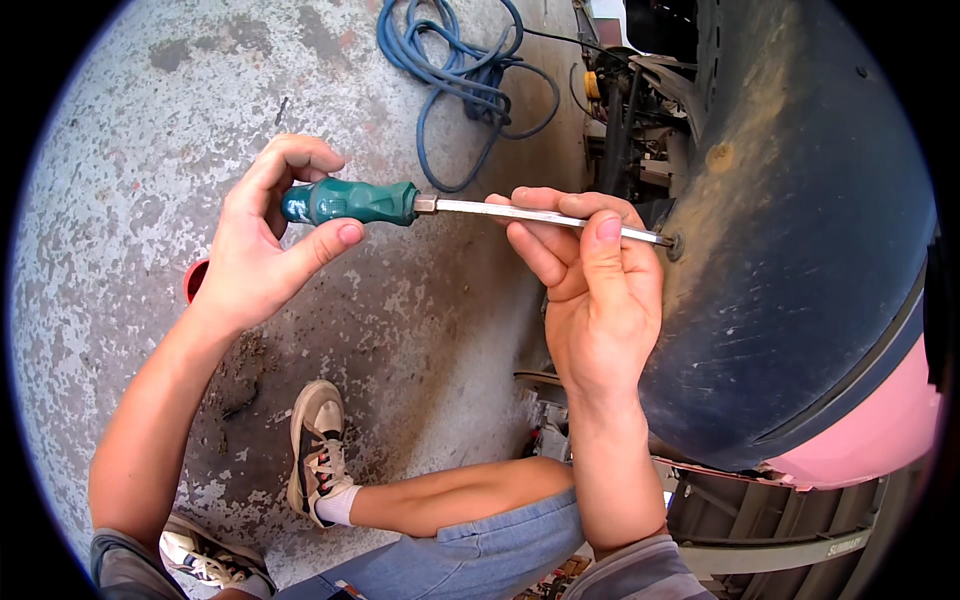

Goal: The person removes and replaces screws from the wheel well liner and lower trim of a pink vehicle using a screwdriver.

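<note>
A screwdriver (365, 202) with a green handle and a long metal shaft lies nearly level across the view. My left hand (262, 225) is curled around the butt of its handle, thumb below and fingers above. Farther along, my right hand (600, 275) pinches the shaft between thumb and fingers, close to the tip. The tip meets a round screw head (674, 246) in a large dark, curved panel (790, 270); whether it is seated in the slot is too small to tell. Brown dirt streaks the panel around the screw.
A coiled blue hose (470, 75) lies on the worn grey floor (160, 110) ahead. Mechanical parts (640, 110) show beside the panel at the top. A pink body part (860, 430) borders it at lower right. A red round object (196, 280) is partly hidden behind my left wrist.
</note>
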Motion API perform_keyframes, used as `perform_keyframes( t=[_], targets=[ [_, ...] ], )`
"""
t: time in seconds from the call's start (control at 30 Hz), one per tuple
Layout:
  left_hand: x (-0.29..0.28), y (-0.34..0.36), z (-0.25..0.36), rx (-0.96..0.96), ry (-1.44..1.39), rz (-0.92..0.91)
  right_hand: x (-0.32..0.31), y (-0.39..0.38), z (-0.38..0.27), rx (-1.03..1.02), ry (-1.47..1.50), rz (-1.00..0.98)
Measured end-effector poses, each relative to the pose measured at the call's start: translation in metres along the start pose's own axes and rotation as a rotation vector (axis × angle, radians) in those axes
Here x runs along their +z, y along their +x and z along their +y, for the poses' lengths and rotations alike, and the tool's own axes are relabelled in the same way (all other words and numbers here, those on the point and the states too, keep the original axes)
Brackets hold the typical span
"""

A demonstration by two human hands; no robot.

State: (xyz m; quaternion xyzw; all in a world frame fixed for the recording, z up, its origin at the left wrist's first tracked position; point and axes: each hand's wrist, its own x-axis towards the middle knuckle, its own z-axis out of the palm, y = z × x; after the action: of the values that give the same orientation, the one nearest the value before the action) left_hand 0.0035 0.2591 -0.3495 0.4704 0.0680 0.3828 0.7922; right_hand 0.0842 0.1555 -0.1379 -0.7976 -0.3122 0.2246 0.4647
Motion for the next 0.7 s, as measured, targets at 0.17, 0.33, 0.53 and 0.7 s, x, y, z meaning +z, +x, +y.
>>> perform_keyframes(
  t=[0.17, 0.33, 0.53, 0.7],
  targets=[
    [-0.013, 0.007, -0.001, -0.186, -0.026, -0.011, 0.002, 0.002, 0.0, -0.019, 0.001, -0.012],
    [-0.012, 0.019, 0.008, -0.522, -0.155, -0.108, 0.006, 0.002, 0.001, -0.014, -0.048, 0.0],
    [-0.01, 0.014, 0.006, -0.456, -0.414, -0.085, 0.007, 0.003, 0.005, -0.031, -0.035, 0.063],
    [-0.022, 0.012, -0.003, -0.444, -0.331, -0.145, 0.014, 0.003, 0.009, -0.054, -0.055, 0.184]
  ],
)
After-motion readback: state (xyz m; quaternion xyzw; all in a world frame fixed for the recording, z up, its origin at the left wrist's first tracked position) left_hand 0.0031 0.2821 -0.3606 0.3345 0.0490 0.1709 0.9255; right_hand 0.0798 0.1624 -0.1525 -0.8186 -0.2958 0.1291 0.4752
